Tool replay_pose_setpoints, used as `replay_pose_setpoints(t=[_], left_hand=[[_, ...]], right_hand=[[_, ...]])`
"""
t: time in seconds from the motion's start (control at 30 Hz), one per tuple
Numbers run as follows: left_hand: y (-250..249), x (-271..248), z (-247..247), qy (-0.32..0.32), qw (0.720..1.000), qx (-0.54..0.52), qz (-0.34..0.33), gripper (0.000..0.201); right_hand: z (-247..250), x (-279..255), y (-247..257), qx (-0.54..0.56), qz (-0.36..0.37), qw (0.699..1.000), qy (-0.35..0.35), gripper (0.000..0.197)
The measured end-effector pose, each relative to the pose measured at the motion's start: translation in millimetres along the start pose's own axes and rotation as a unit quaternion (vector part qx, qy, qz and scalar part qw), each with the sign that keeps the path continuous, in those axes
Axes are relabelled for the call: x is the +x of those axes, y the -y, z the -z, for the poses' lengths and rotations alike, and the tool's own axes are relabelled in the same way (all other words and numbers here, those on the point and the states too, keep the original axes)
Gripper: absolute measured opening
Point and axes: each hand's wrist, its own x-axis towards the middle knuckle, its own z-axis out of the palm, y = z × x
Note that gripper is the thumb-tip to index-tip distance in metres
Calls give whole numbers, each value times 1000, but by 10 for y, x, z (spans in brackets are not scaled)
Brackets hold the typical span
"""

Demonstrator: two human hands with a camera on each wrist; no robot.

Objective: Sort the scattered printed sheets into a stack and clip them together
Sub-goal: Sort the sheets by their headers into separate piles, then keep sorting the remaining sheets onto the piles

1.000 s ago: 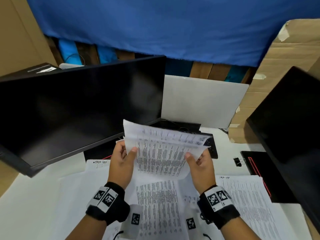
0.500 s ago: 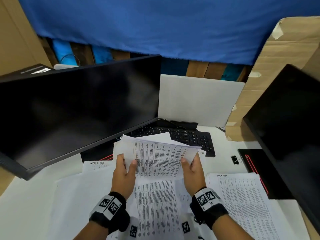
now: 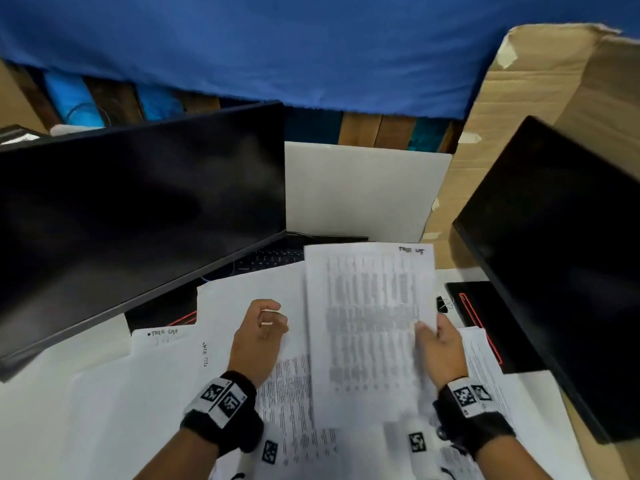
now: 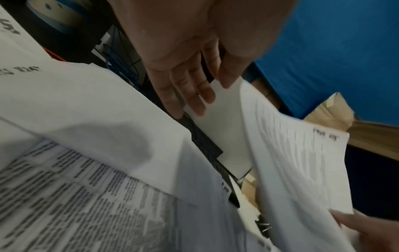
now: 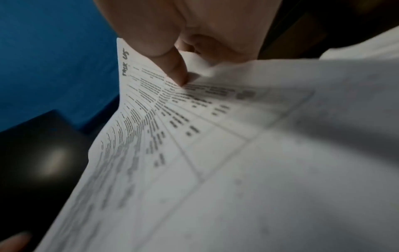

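Observation:
My right hand pinches a printed sheet by its right edge, thumb on top, and holds it face up above the desk; whether more sheets lie under it I cannot tell. My left hand hovers to the sheet's left with loosely relaxed fingers and holds nothing. Below lie scattered sheets: a blank one, a printed one and another printed one at the right. A black binder clip sits on the desk just past the held sheet's right edge.
A dark monitor leans over the desk's left, and another stands at the right. A keyboard is partly covered by paper. A black pad with red trim, a white board and cardboard close off the back right.
Both hands held the bundle upright before. My left hand has let go, and my right hand has swung the printed sheet rightward and laid it flatter.

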Motion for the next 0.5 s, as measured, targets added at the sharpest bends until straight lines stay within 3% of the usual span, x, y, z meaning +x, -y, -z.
replay_pose_setpoints(t=[0.13, 0.27, 0.4, 0.5], left_hand=[[249, -25, 48, 81, 983, 167, -13, 15], [607, -70, 171, 168, 918, 360, 2, 31], [766, -125, 206, 218, 833, 507, 42, 56], [853, -158, 216, 232, 813, 533, 36, 62]], right_hand=[[696, 164, -448, -65, -71, 995, -29, 14], [1172, 241, -936, -125, -146, 980, -46, 21], [1361, 298, -1234, -179, -182, 966, -33, 18], [1385, 312, -1323, -209, -188, 959, -29, 13]])
